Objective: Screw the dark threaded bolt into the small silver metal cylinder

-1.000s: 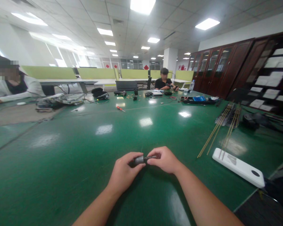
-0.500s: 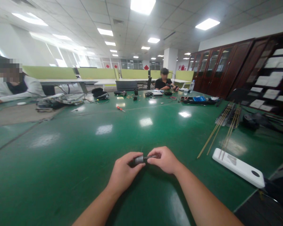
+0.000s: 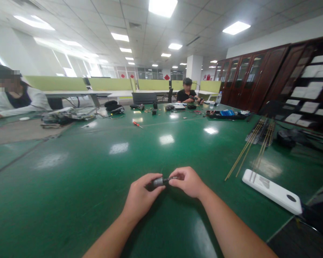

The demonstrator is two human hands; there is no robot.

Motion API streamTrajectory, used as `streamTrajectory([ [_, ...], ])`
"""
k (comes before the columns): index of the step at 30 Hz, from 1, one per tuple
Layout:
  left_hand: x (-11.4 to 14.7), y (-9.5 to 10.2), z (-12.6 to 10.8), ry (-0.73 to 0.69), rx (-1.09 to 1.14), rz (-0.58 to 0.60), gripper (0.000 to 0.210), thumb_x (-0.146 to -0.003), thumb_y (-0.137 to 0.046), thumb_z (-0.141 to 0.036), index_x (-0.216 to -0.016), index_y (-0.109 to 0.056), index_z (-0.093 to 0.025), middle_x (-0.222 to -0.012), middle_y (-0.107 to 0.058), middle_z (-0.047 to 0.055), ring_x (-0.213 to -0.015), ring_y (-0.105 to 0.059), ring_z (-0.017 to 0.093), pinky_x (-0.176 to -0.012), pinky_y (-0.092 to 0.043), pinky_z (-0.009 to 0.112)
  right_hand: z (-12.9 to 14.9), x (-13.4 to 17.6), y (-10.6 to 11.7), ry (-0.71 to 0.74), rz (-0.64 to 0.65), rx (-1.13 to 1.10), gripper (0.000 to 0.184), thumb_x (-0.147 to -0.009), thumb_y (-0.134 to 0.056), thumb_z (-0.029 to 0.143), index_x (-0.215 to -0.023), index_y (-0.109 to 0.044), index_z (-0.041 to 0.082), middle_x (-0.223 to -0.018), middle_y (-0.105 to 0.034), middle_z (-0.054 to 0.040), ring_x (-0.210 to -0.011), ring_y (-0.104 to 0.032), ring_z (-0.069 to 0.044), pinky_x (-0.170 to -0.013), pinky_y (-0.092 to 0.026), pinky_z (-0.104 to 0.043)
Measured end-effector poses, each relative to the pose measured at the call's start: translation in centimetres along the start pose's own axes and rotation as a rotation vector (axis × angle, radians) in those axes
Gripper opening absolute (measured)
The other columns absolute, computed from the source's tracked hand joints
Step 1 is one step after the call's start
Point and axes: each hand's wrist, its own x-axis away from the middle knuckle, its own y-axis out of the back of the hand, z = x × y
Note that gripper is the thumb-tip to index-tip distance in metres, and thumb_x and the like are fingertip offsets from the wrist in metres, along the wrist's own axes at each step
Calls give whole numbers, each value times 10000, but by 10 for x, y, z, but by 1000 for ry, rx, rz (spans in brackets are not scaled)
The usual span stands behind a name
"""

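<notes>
My left hand (image 3: pixel 144 195) is closed around a small grey and black cylinder (image 3: pixel 158 182), its thumb and fingers on opposite sides. From the cylinder's right end runs a thin dark shaft (image 3: pixel 166 180) that looks ridged. My right hand (image 3: pixel 187 182) pinches the far end of this shaft between thumb and forefinger. Both hands are just above the green table (image 3: pixel 97 208), close together. How the shaft and cylinder join is too small to make out.
Farther off lies a red-handled screwdriver (image 3: pixel 136 124). To the right are thin yellowish rods (image 3: pixel 240 157) and a white oblong case (image 3: pixel 271 191). Tangled parts (image 3: pixel 67 116) lie at left. Two people sit at the table, one at left (image 3: pixel 18 96), another across (image 3: pixel 185 95).
My right hand has shifted very slightly to the right, and the cylinder a little to the left. Both hands keep their grips. The person at left has moved their head a little.
</notes>
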Motion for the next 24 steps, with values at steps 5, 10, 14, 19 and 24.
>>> streamTrajectory([
  [5, 0, 1, -2, -1, -2, -1, 257, -769, -741, -329, -1023, -721, -296, -1020, -723, -1, -923, -659, 221, -835, -516, 338, 0, 0, 0, 0, -10, -27, 137, -719, -719, 249, -810, -738, 149, -681, -666, -18, -604, -566, -141, -576, -418, -251],
  [10, 0, 1, -2, -6, -4, -9, 259, -766, -743, -331, -1021, -721, -295, -1017, -724, -2, -915, -659, 220, -833, -515, 338, 0, 0, 0, 10, -26, -32, 130, -714, -720, 249, -794, -733, 147, -667, -655, -15, -589, -553, -136, -567, -408, -249],
  [14, 0, 0, 0, -6, -10, -14, 265, -768, -749, -343, -1029, -719, -304, -1017, -724, -10, -902, -657, 213, -825, -515, 334, 0, 0, 1, 12, -32, -30, 128, -713, -719, 249, -789, -730, 147, -645, -639, -8, -566, -531, -130, -546, -391, -246],
  [19, 0, 0, 0, -3, -15, -18, 262, -768, -747, -347, -1026, -721, -304, -1016, -725, -10, -899, -658, 211, -818, -518, 330, 2, 0, 2, 10, -39, -29, 115, -715, -714, 239, -781, -725, 146, -619, -618, 2, -550, -509, -122, -534, -378, -240],
  [24, -1, 1, 0, -3, -18, -24, 261, -764, -750, -334, -1023, -720, -320, -1014, -725, -25, -897, -659, 200, -819, -523, 317, 1, 0, 2, 12, -48, -20, 109, -712, -714, 237, -772, -725, 147, -607, -608, 9, -542, -493, -116, -524, -364, -235],
])
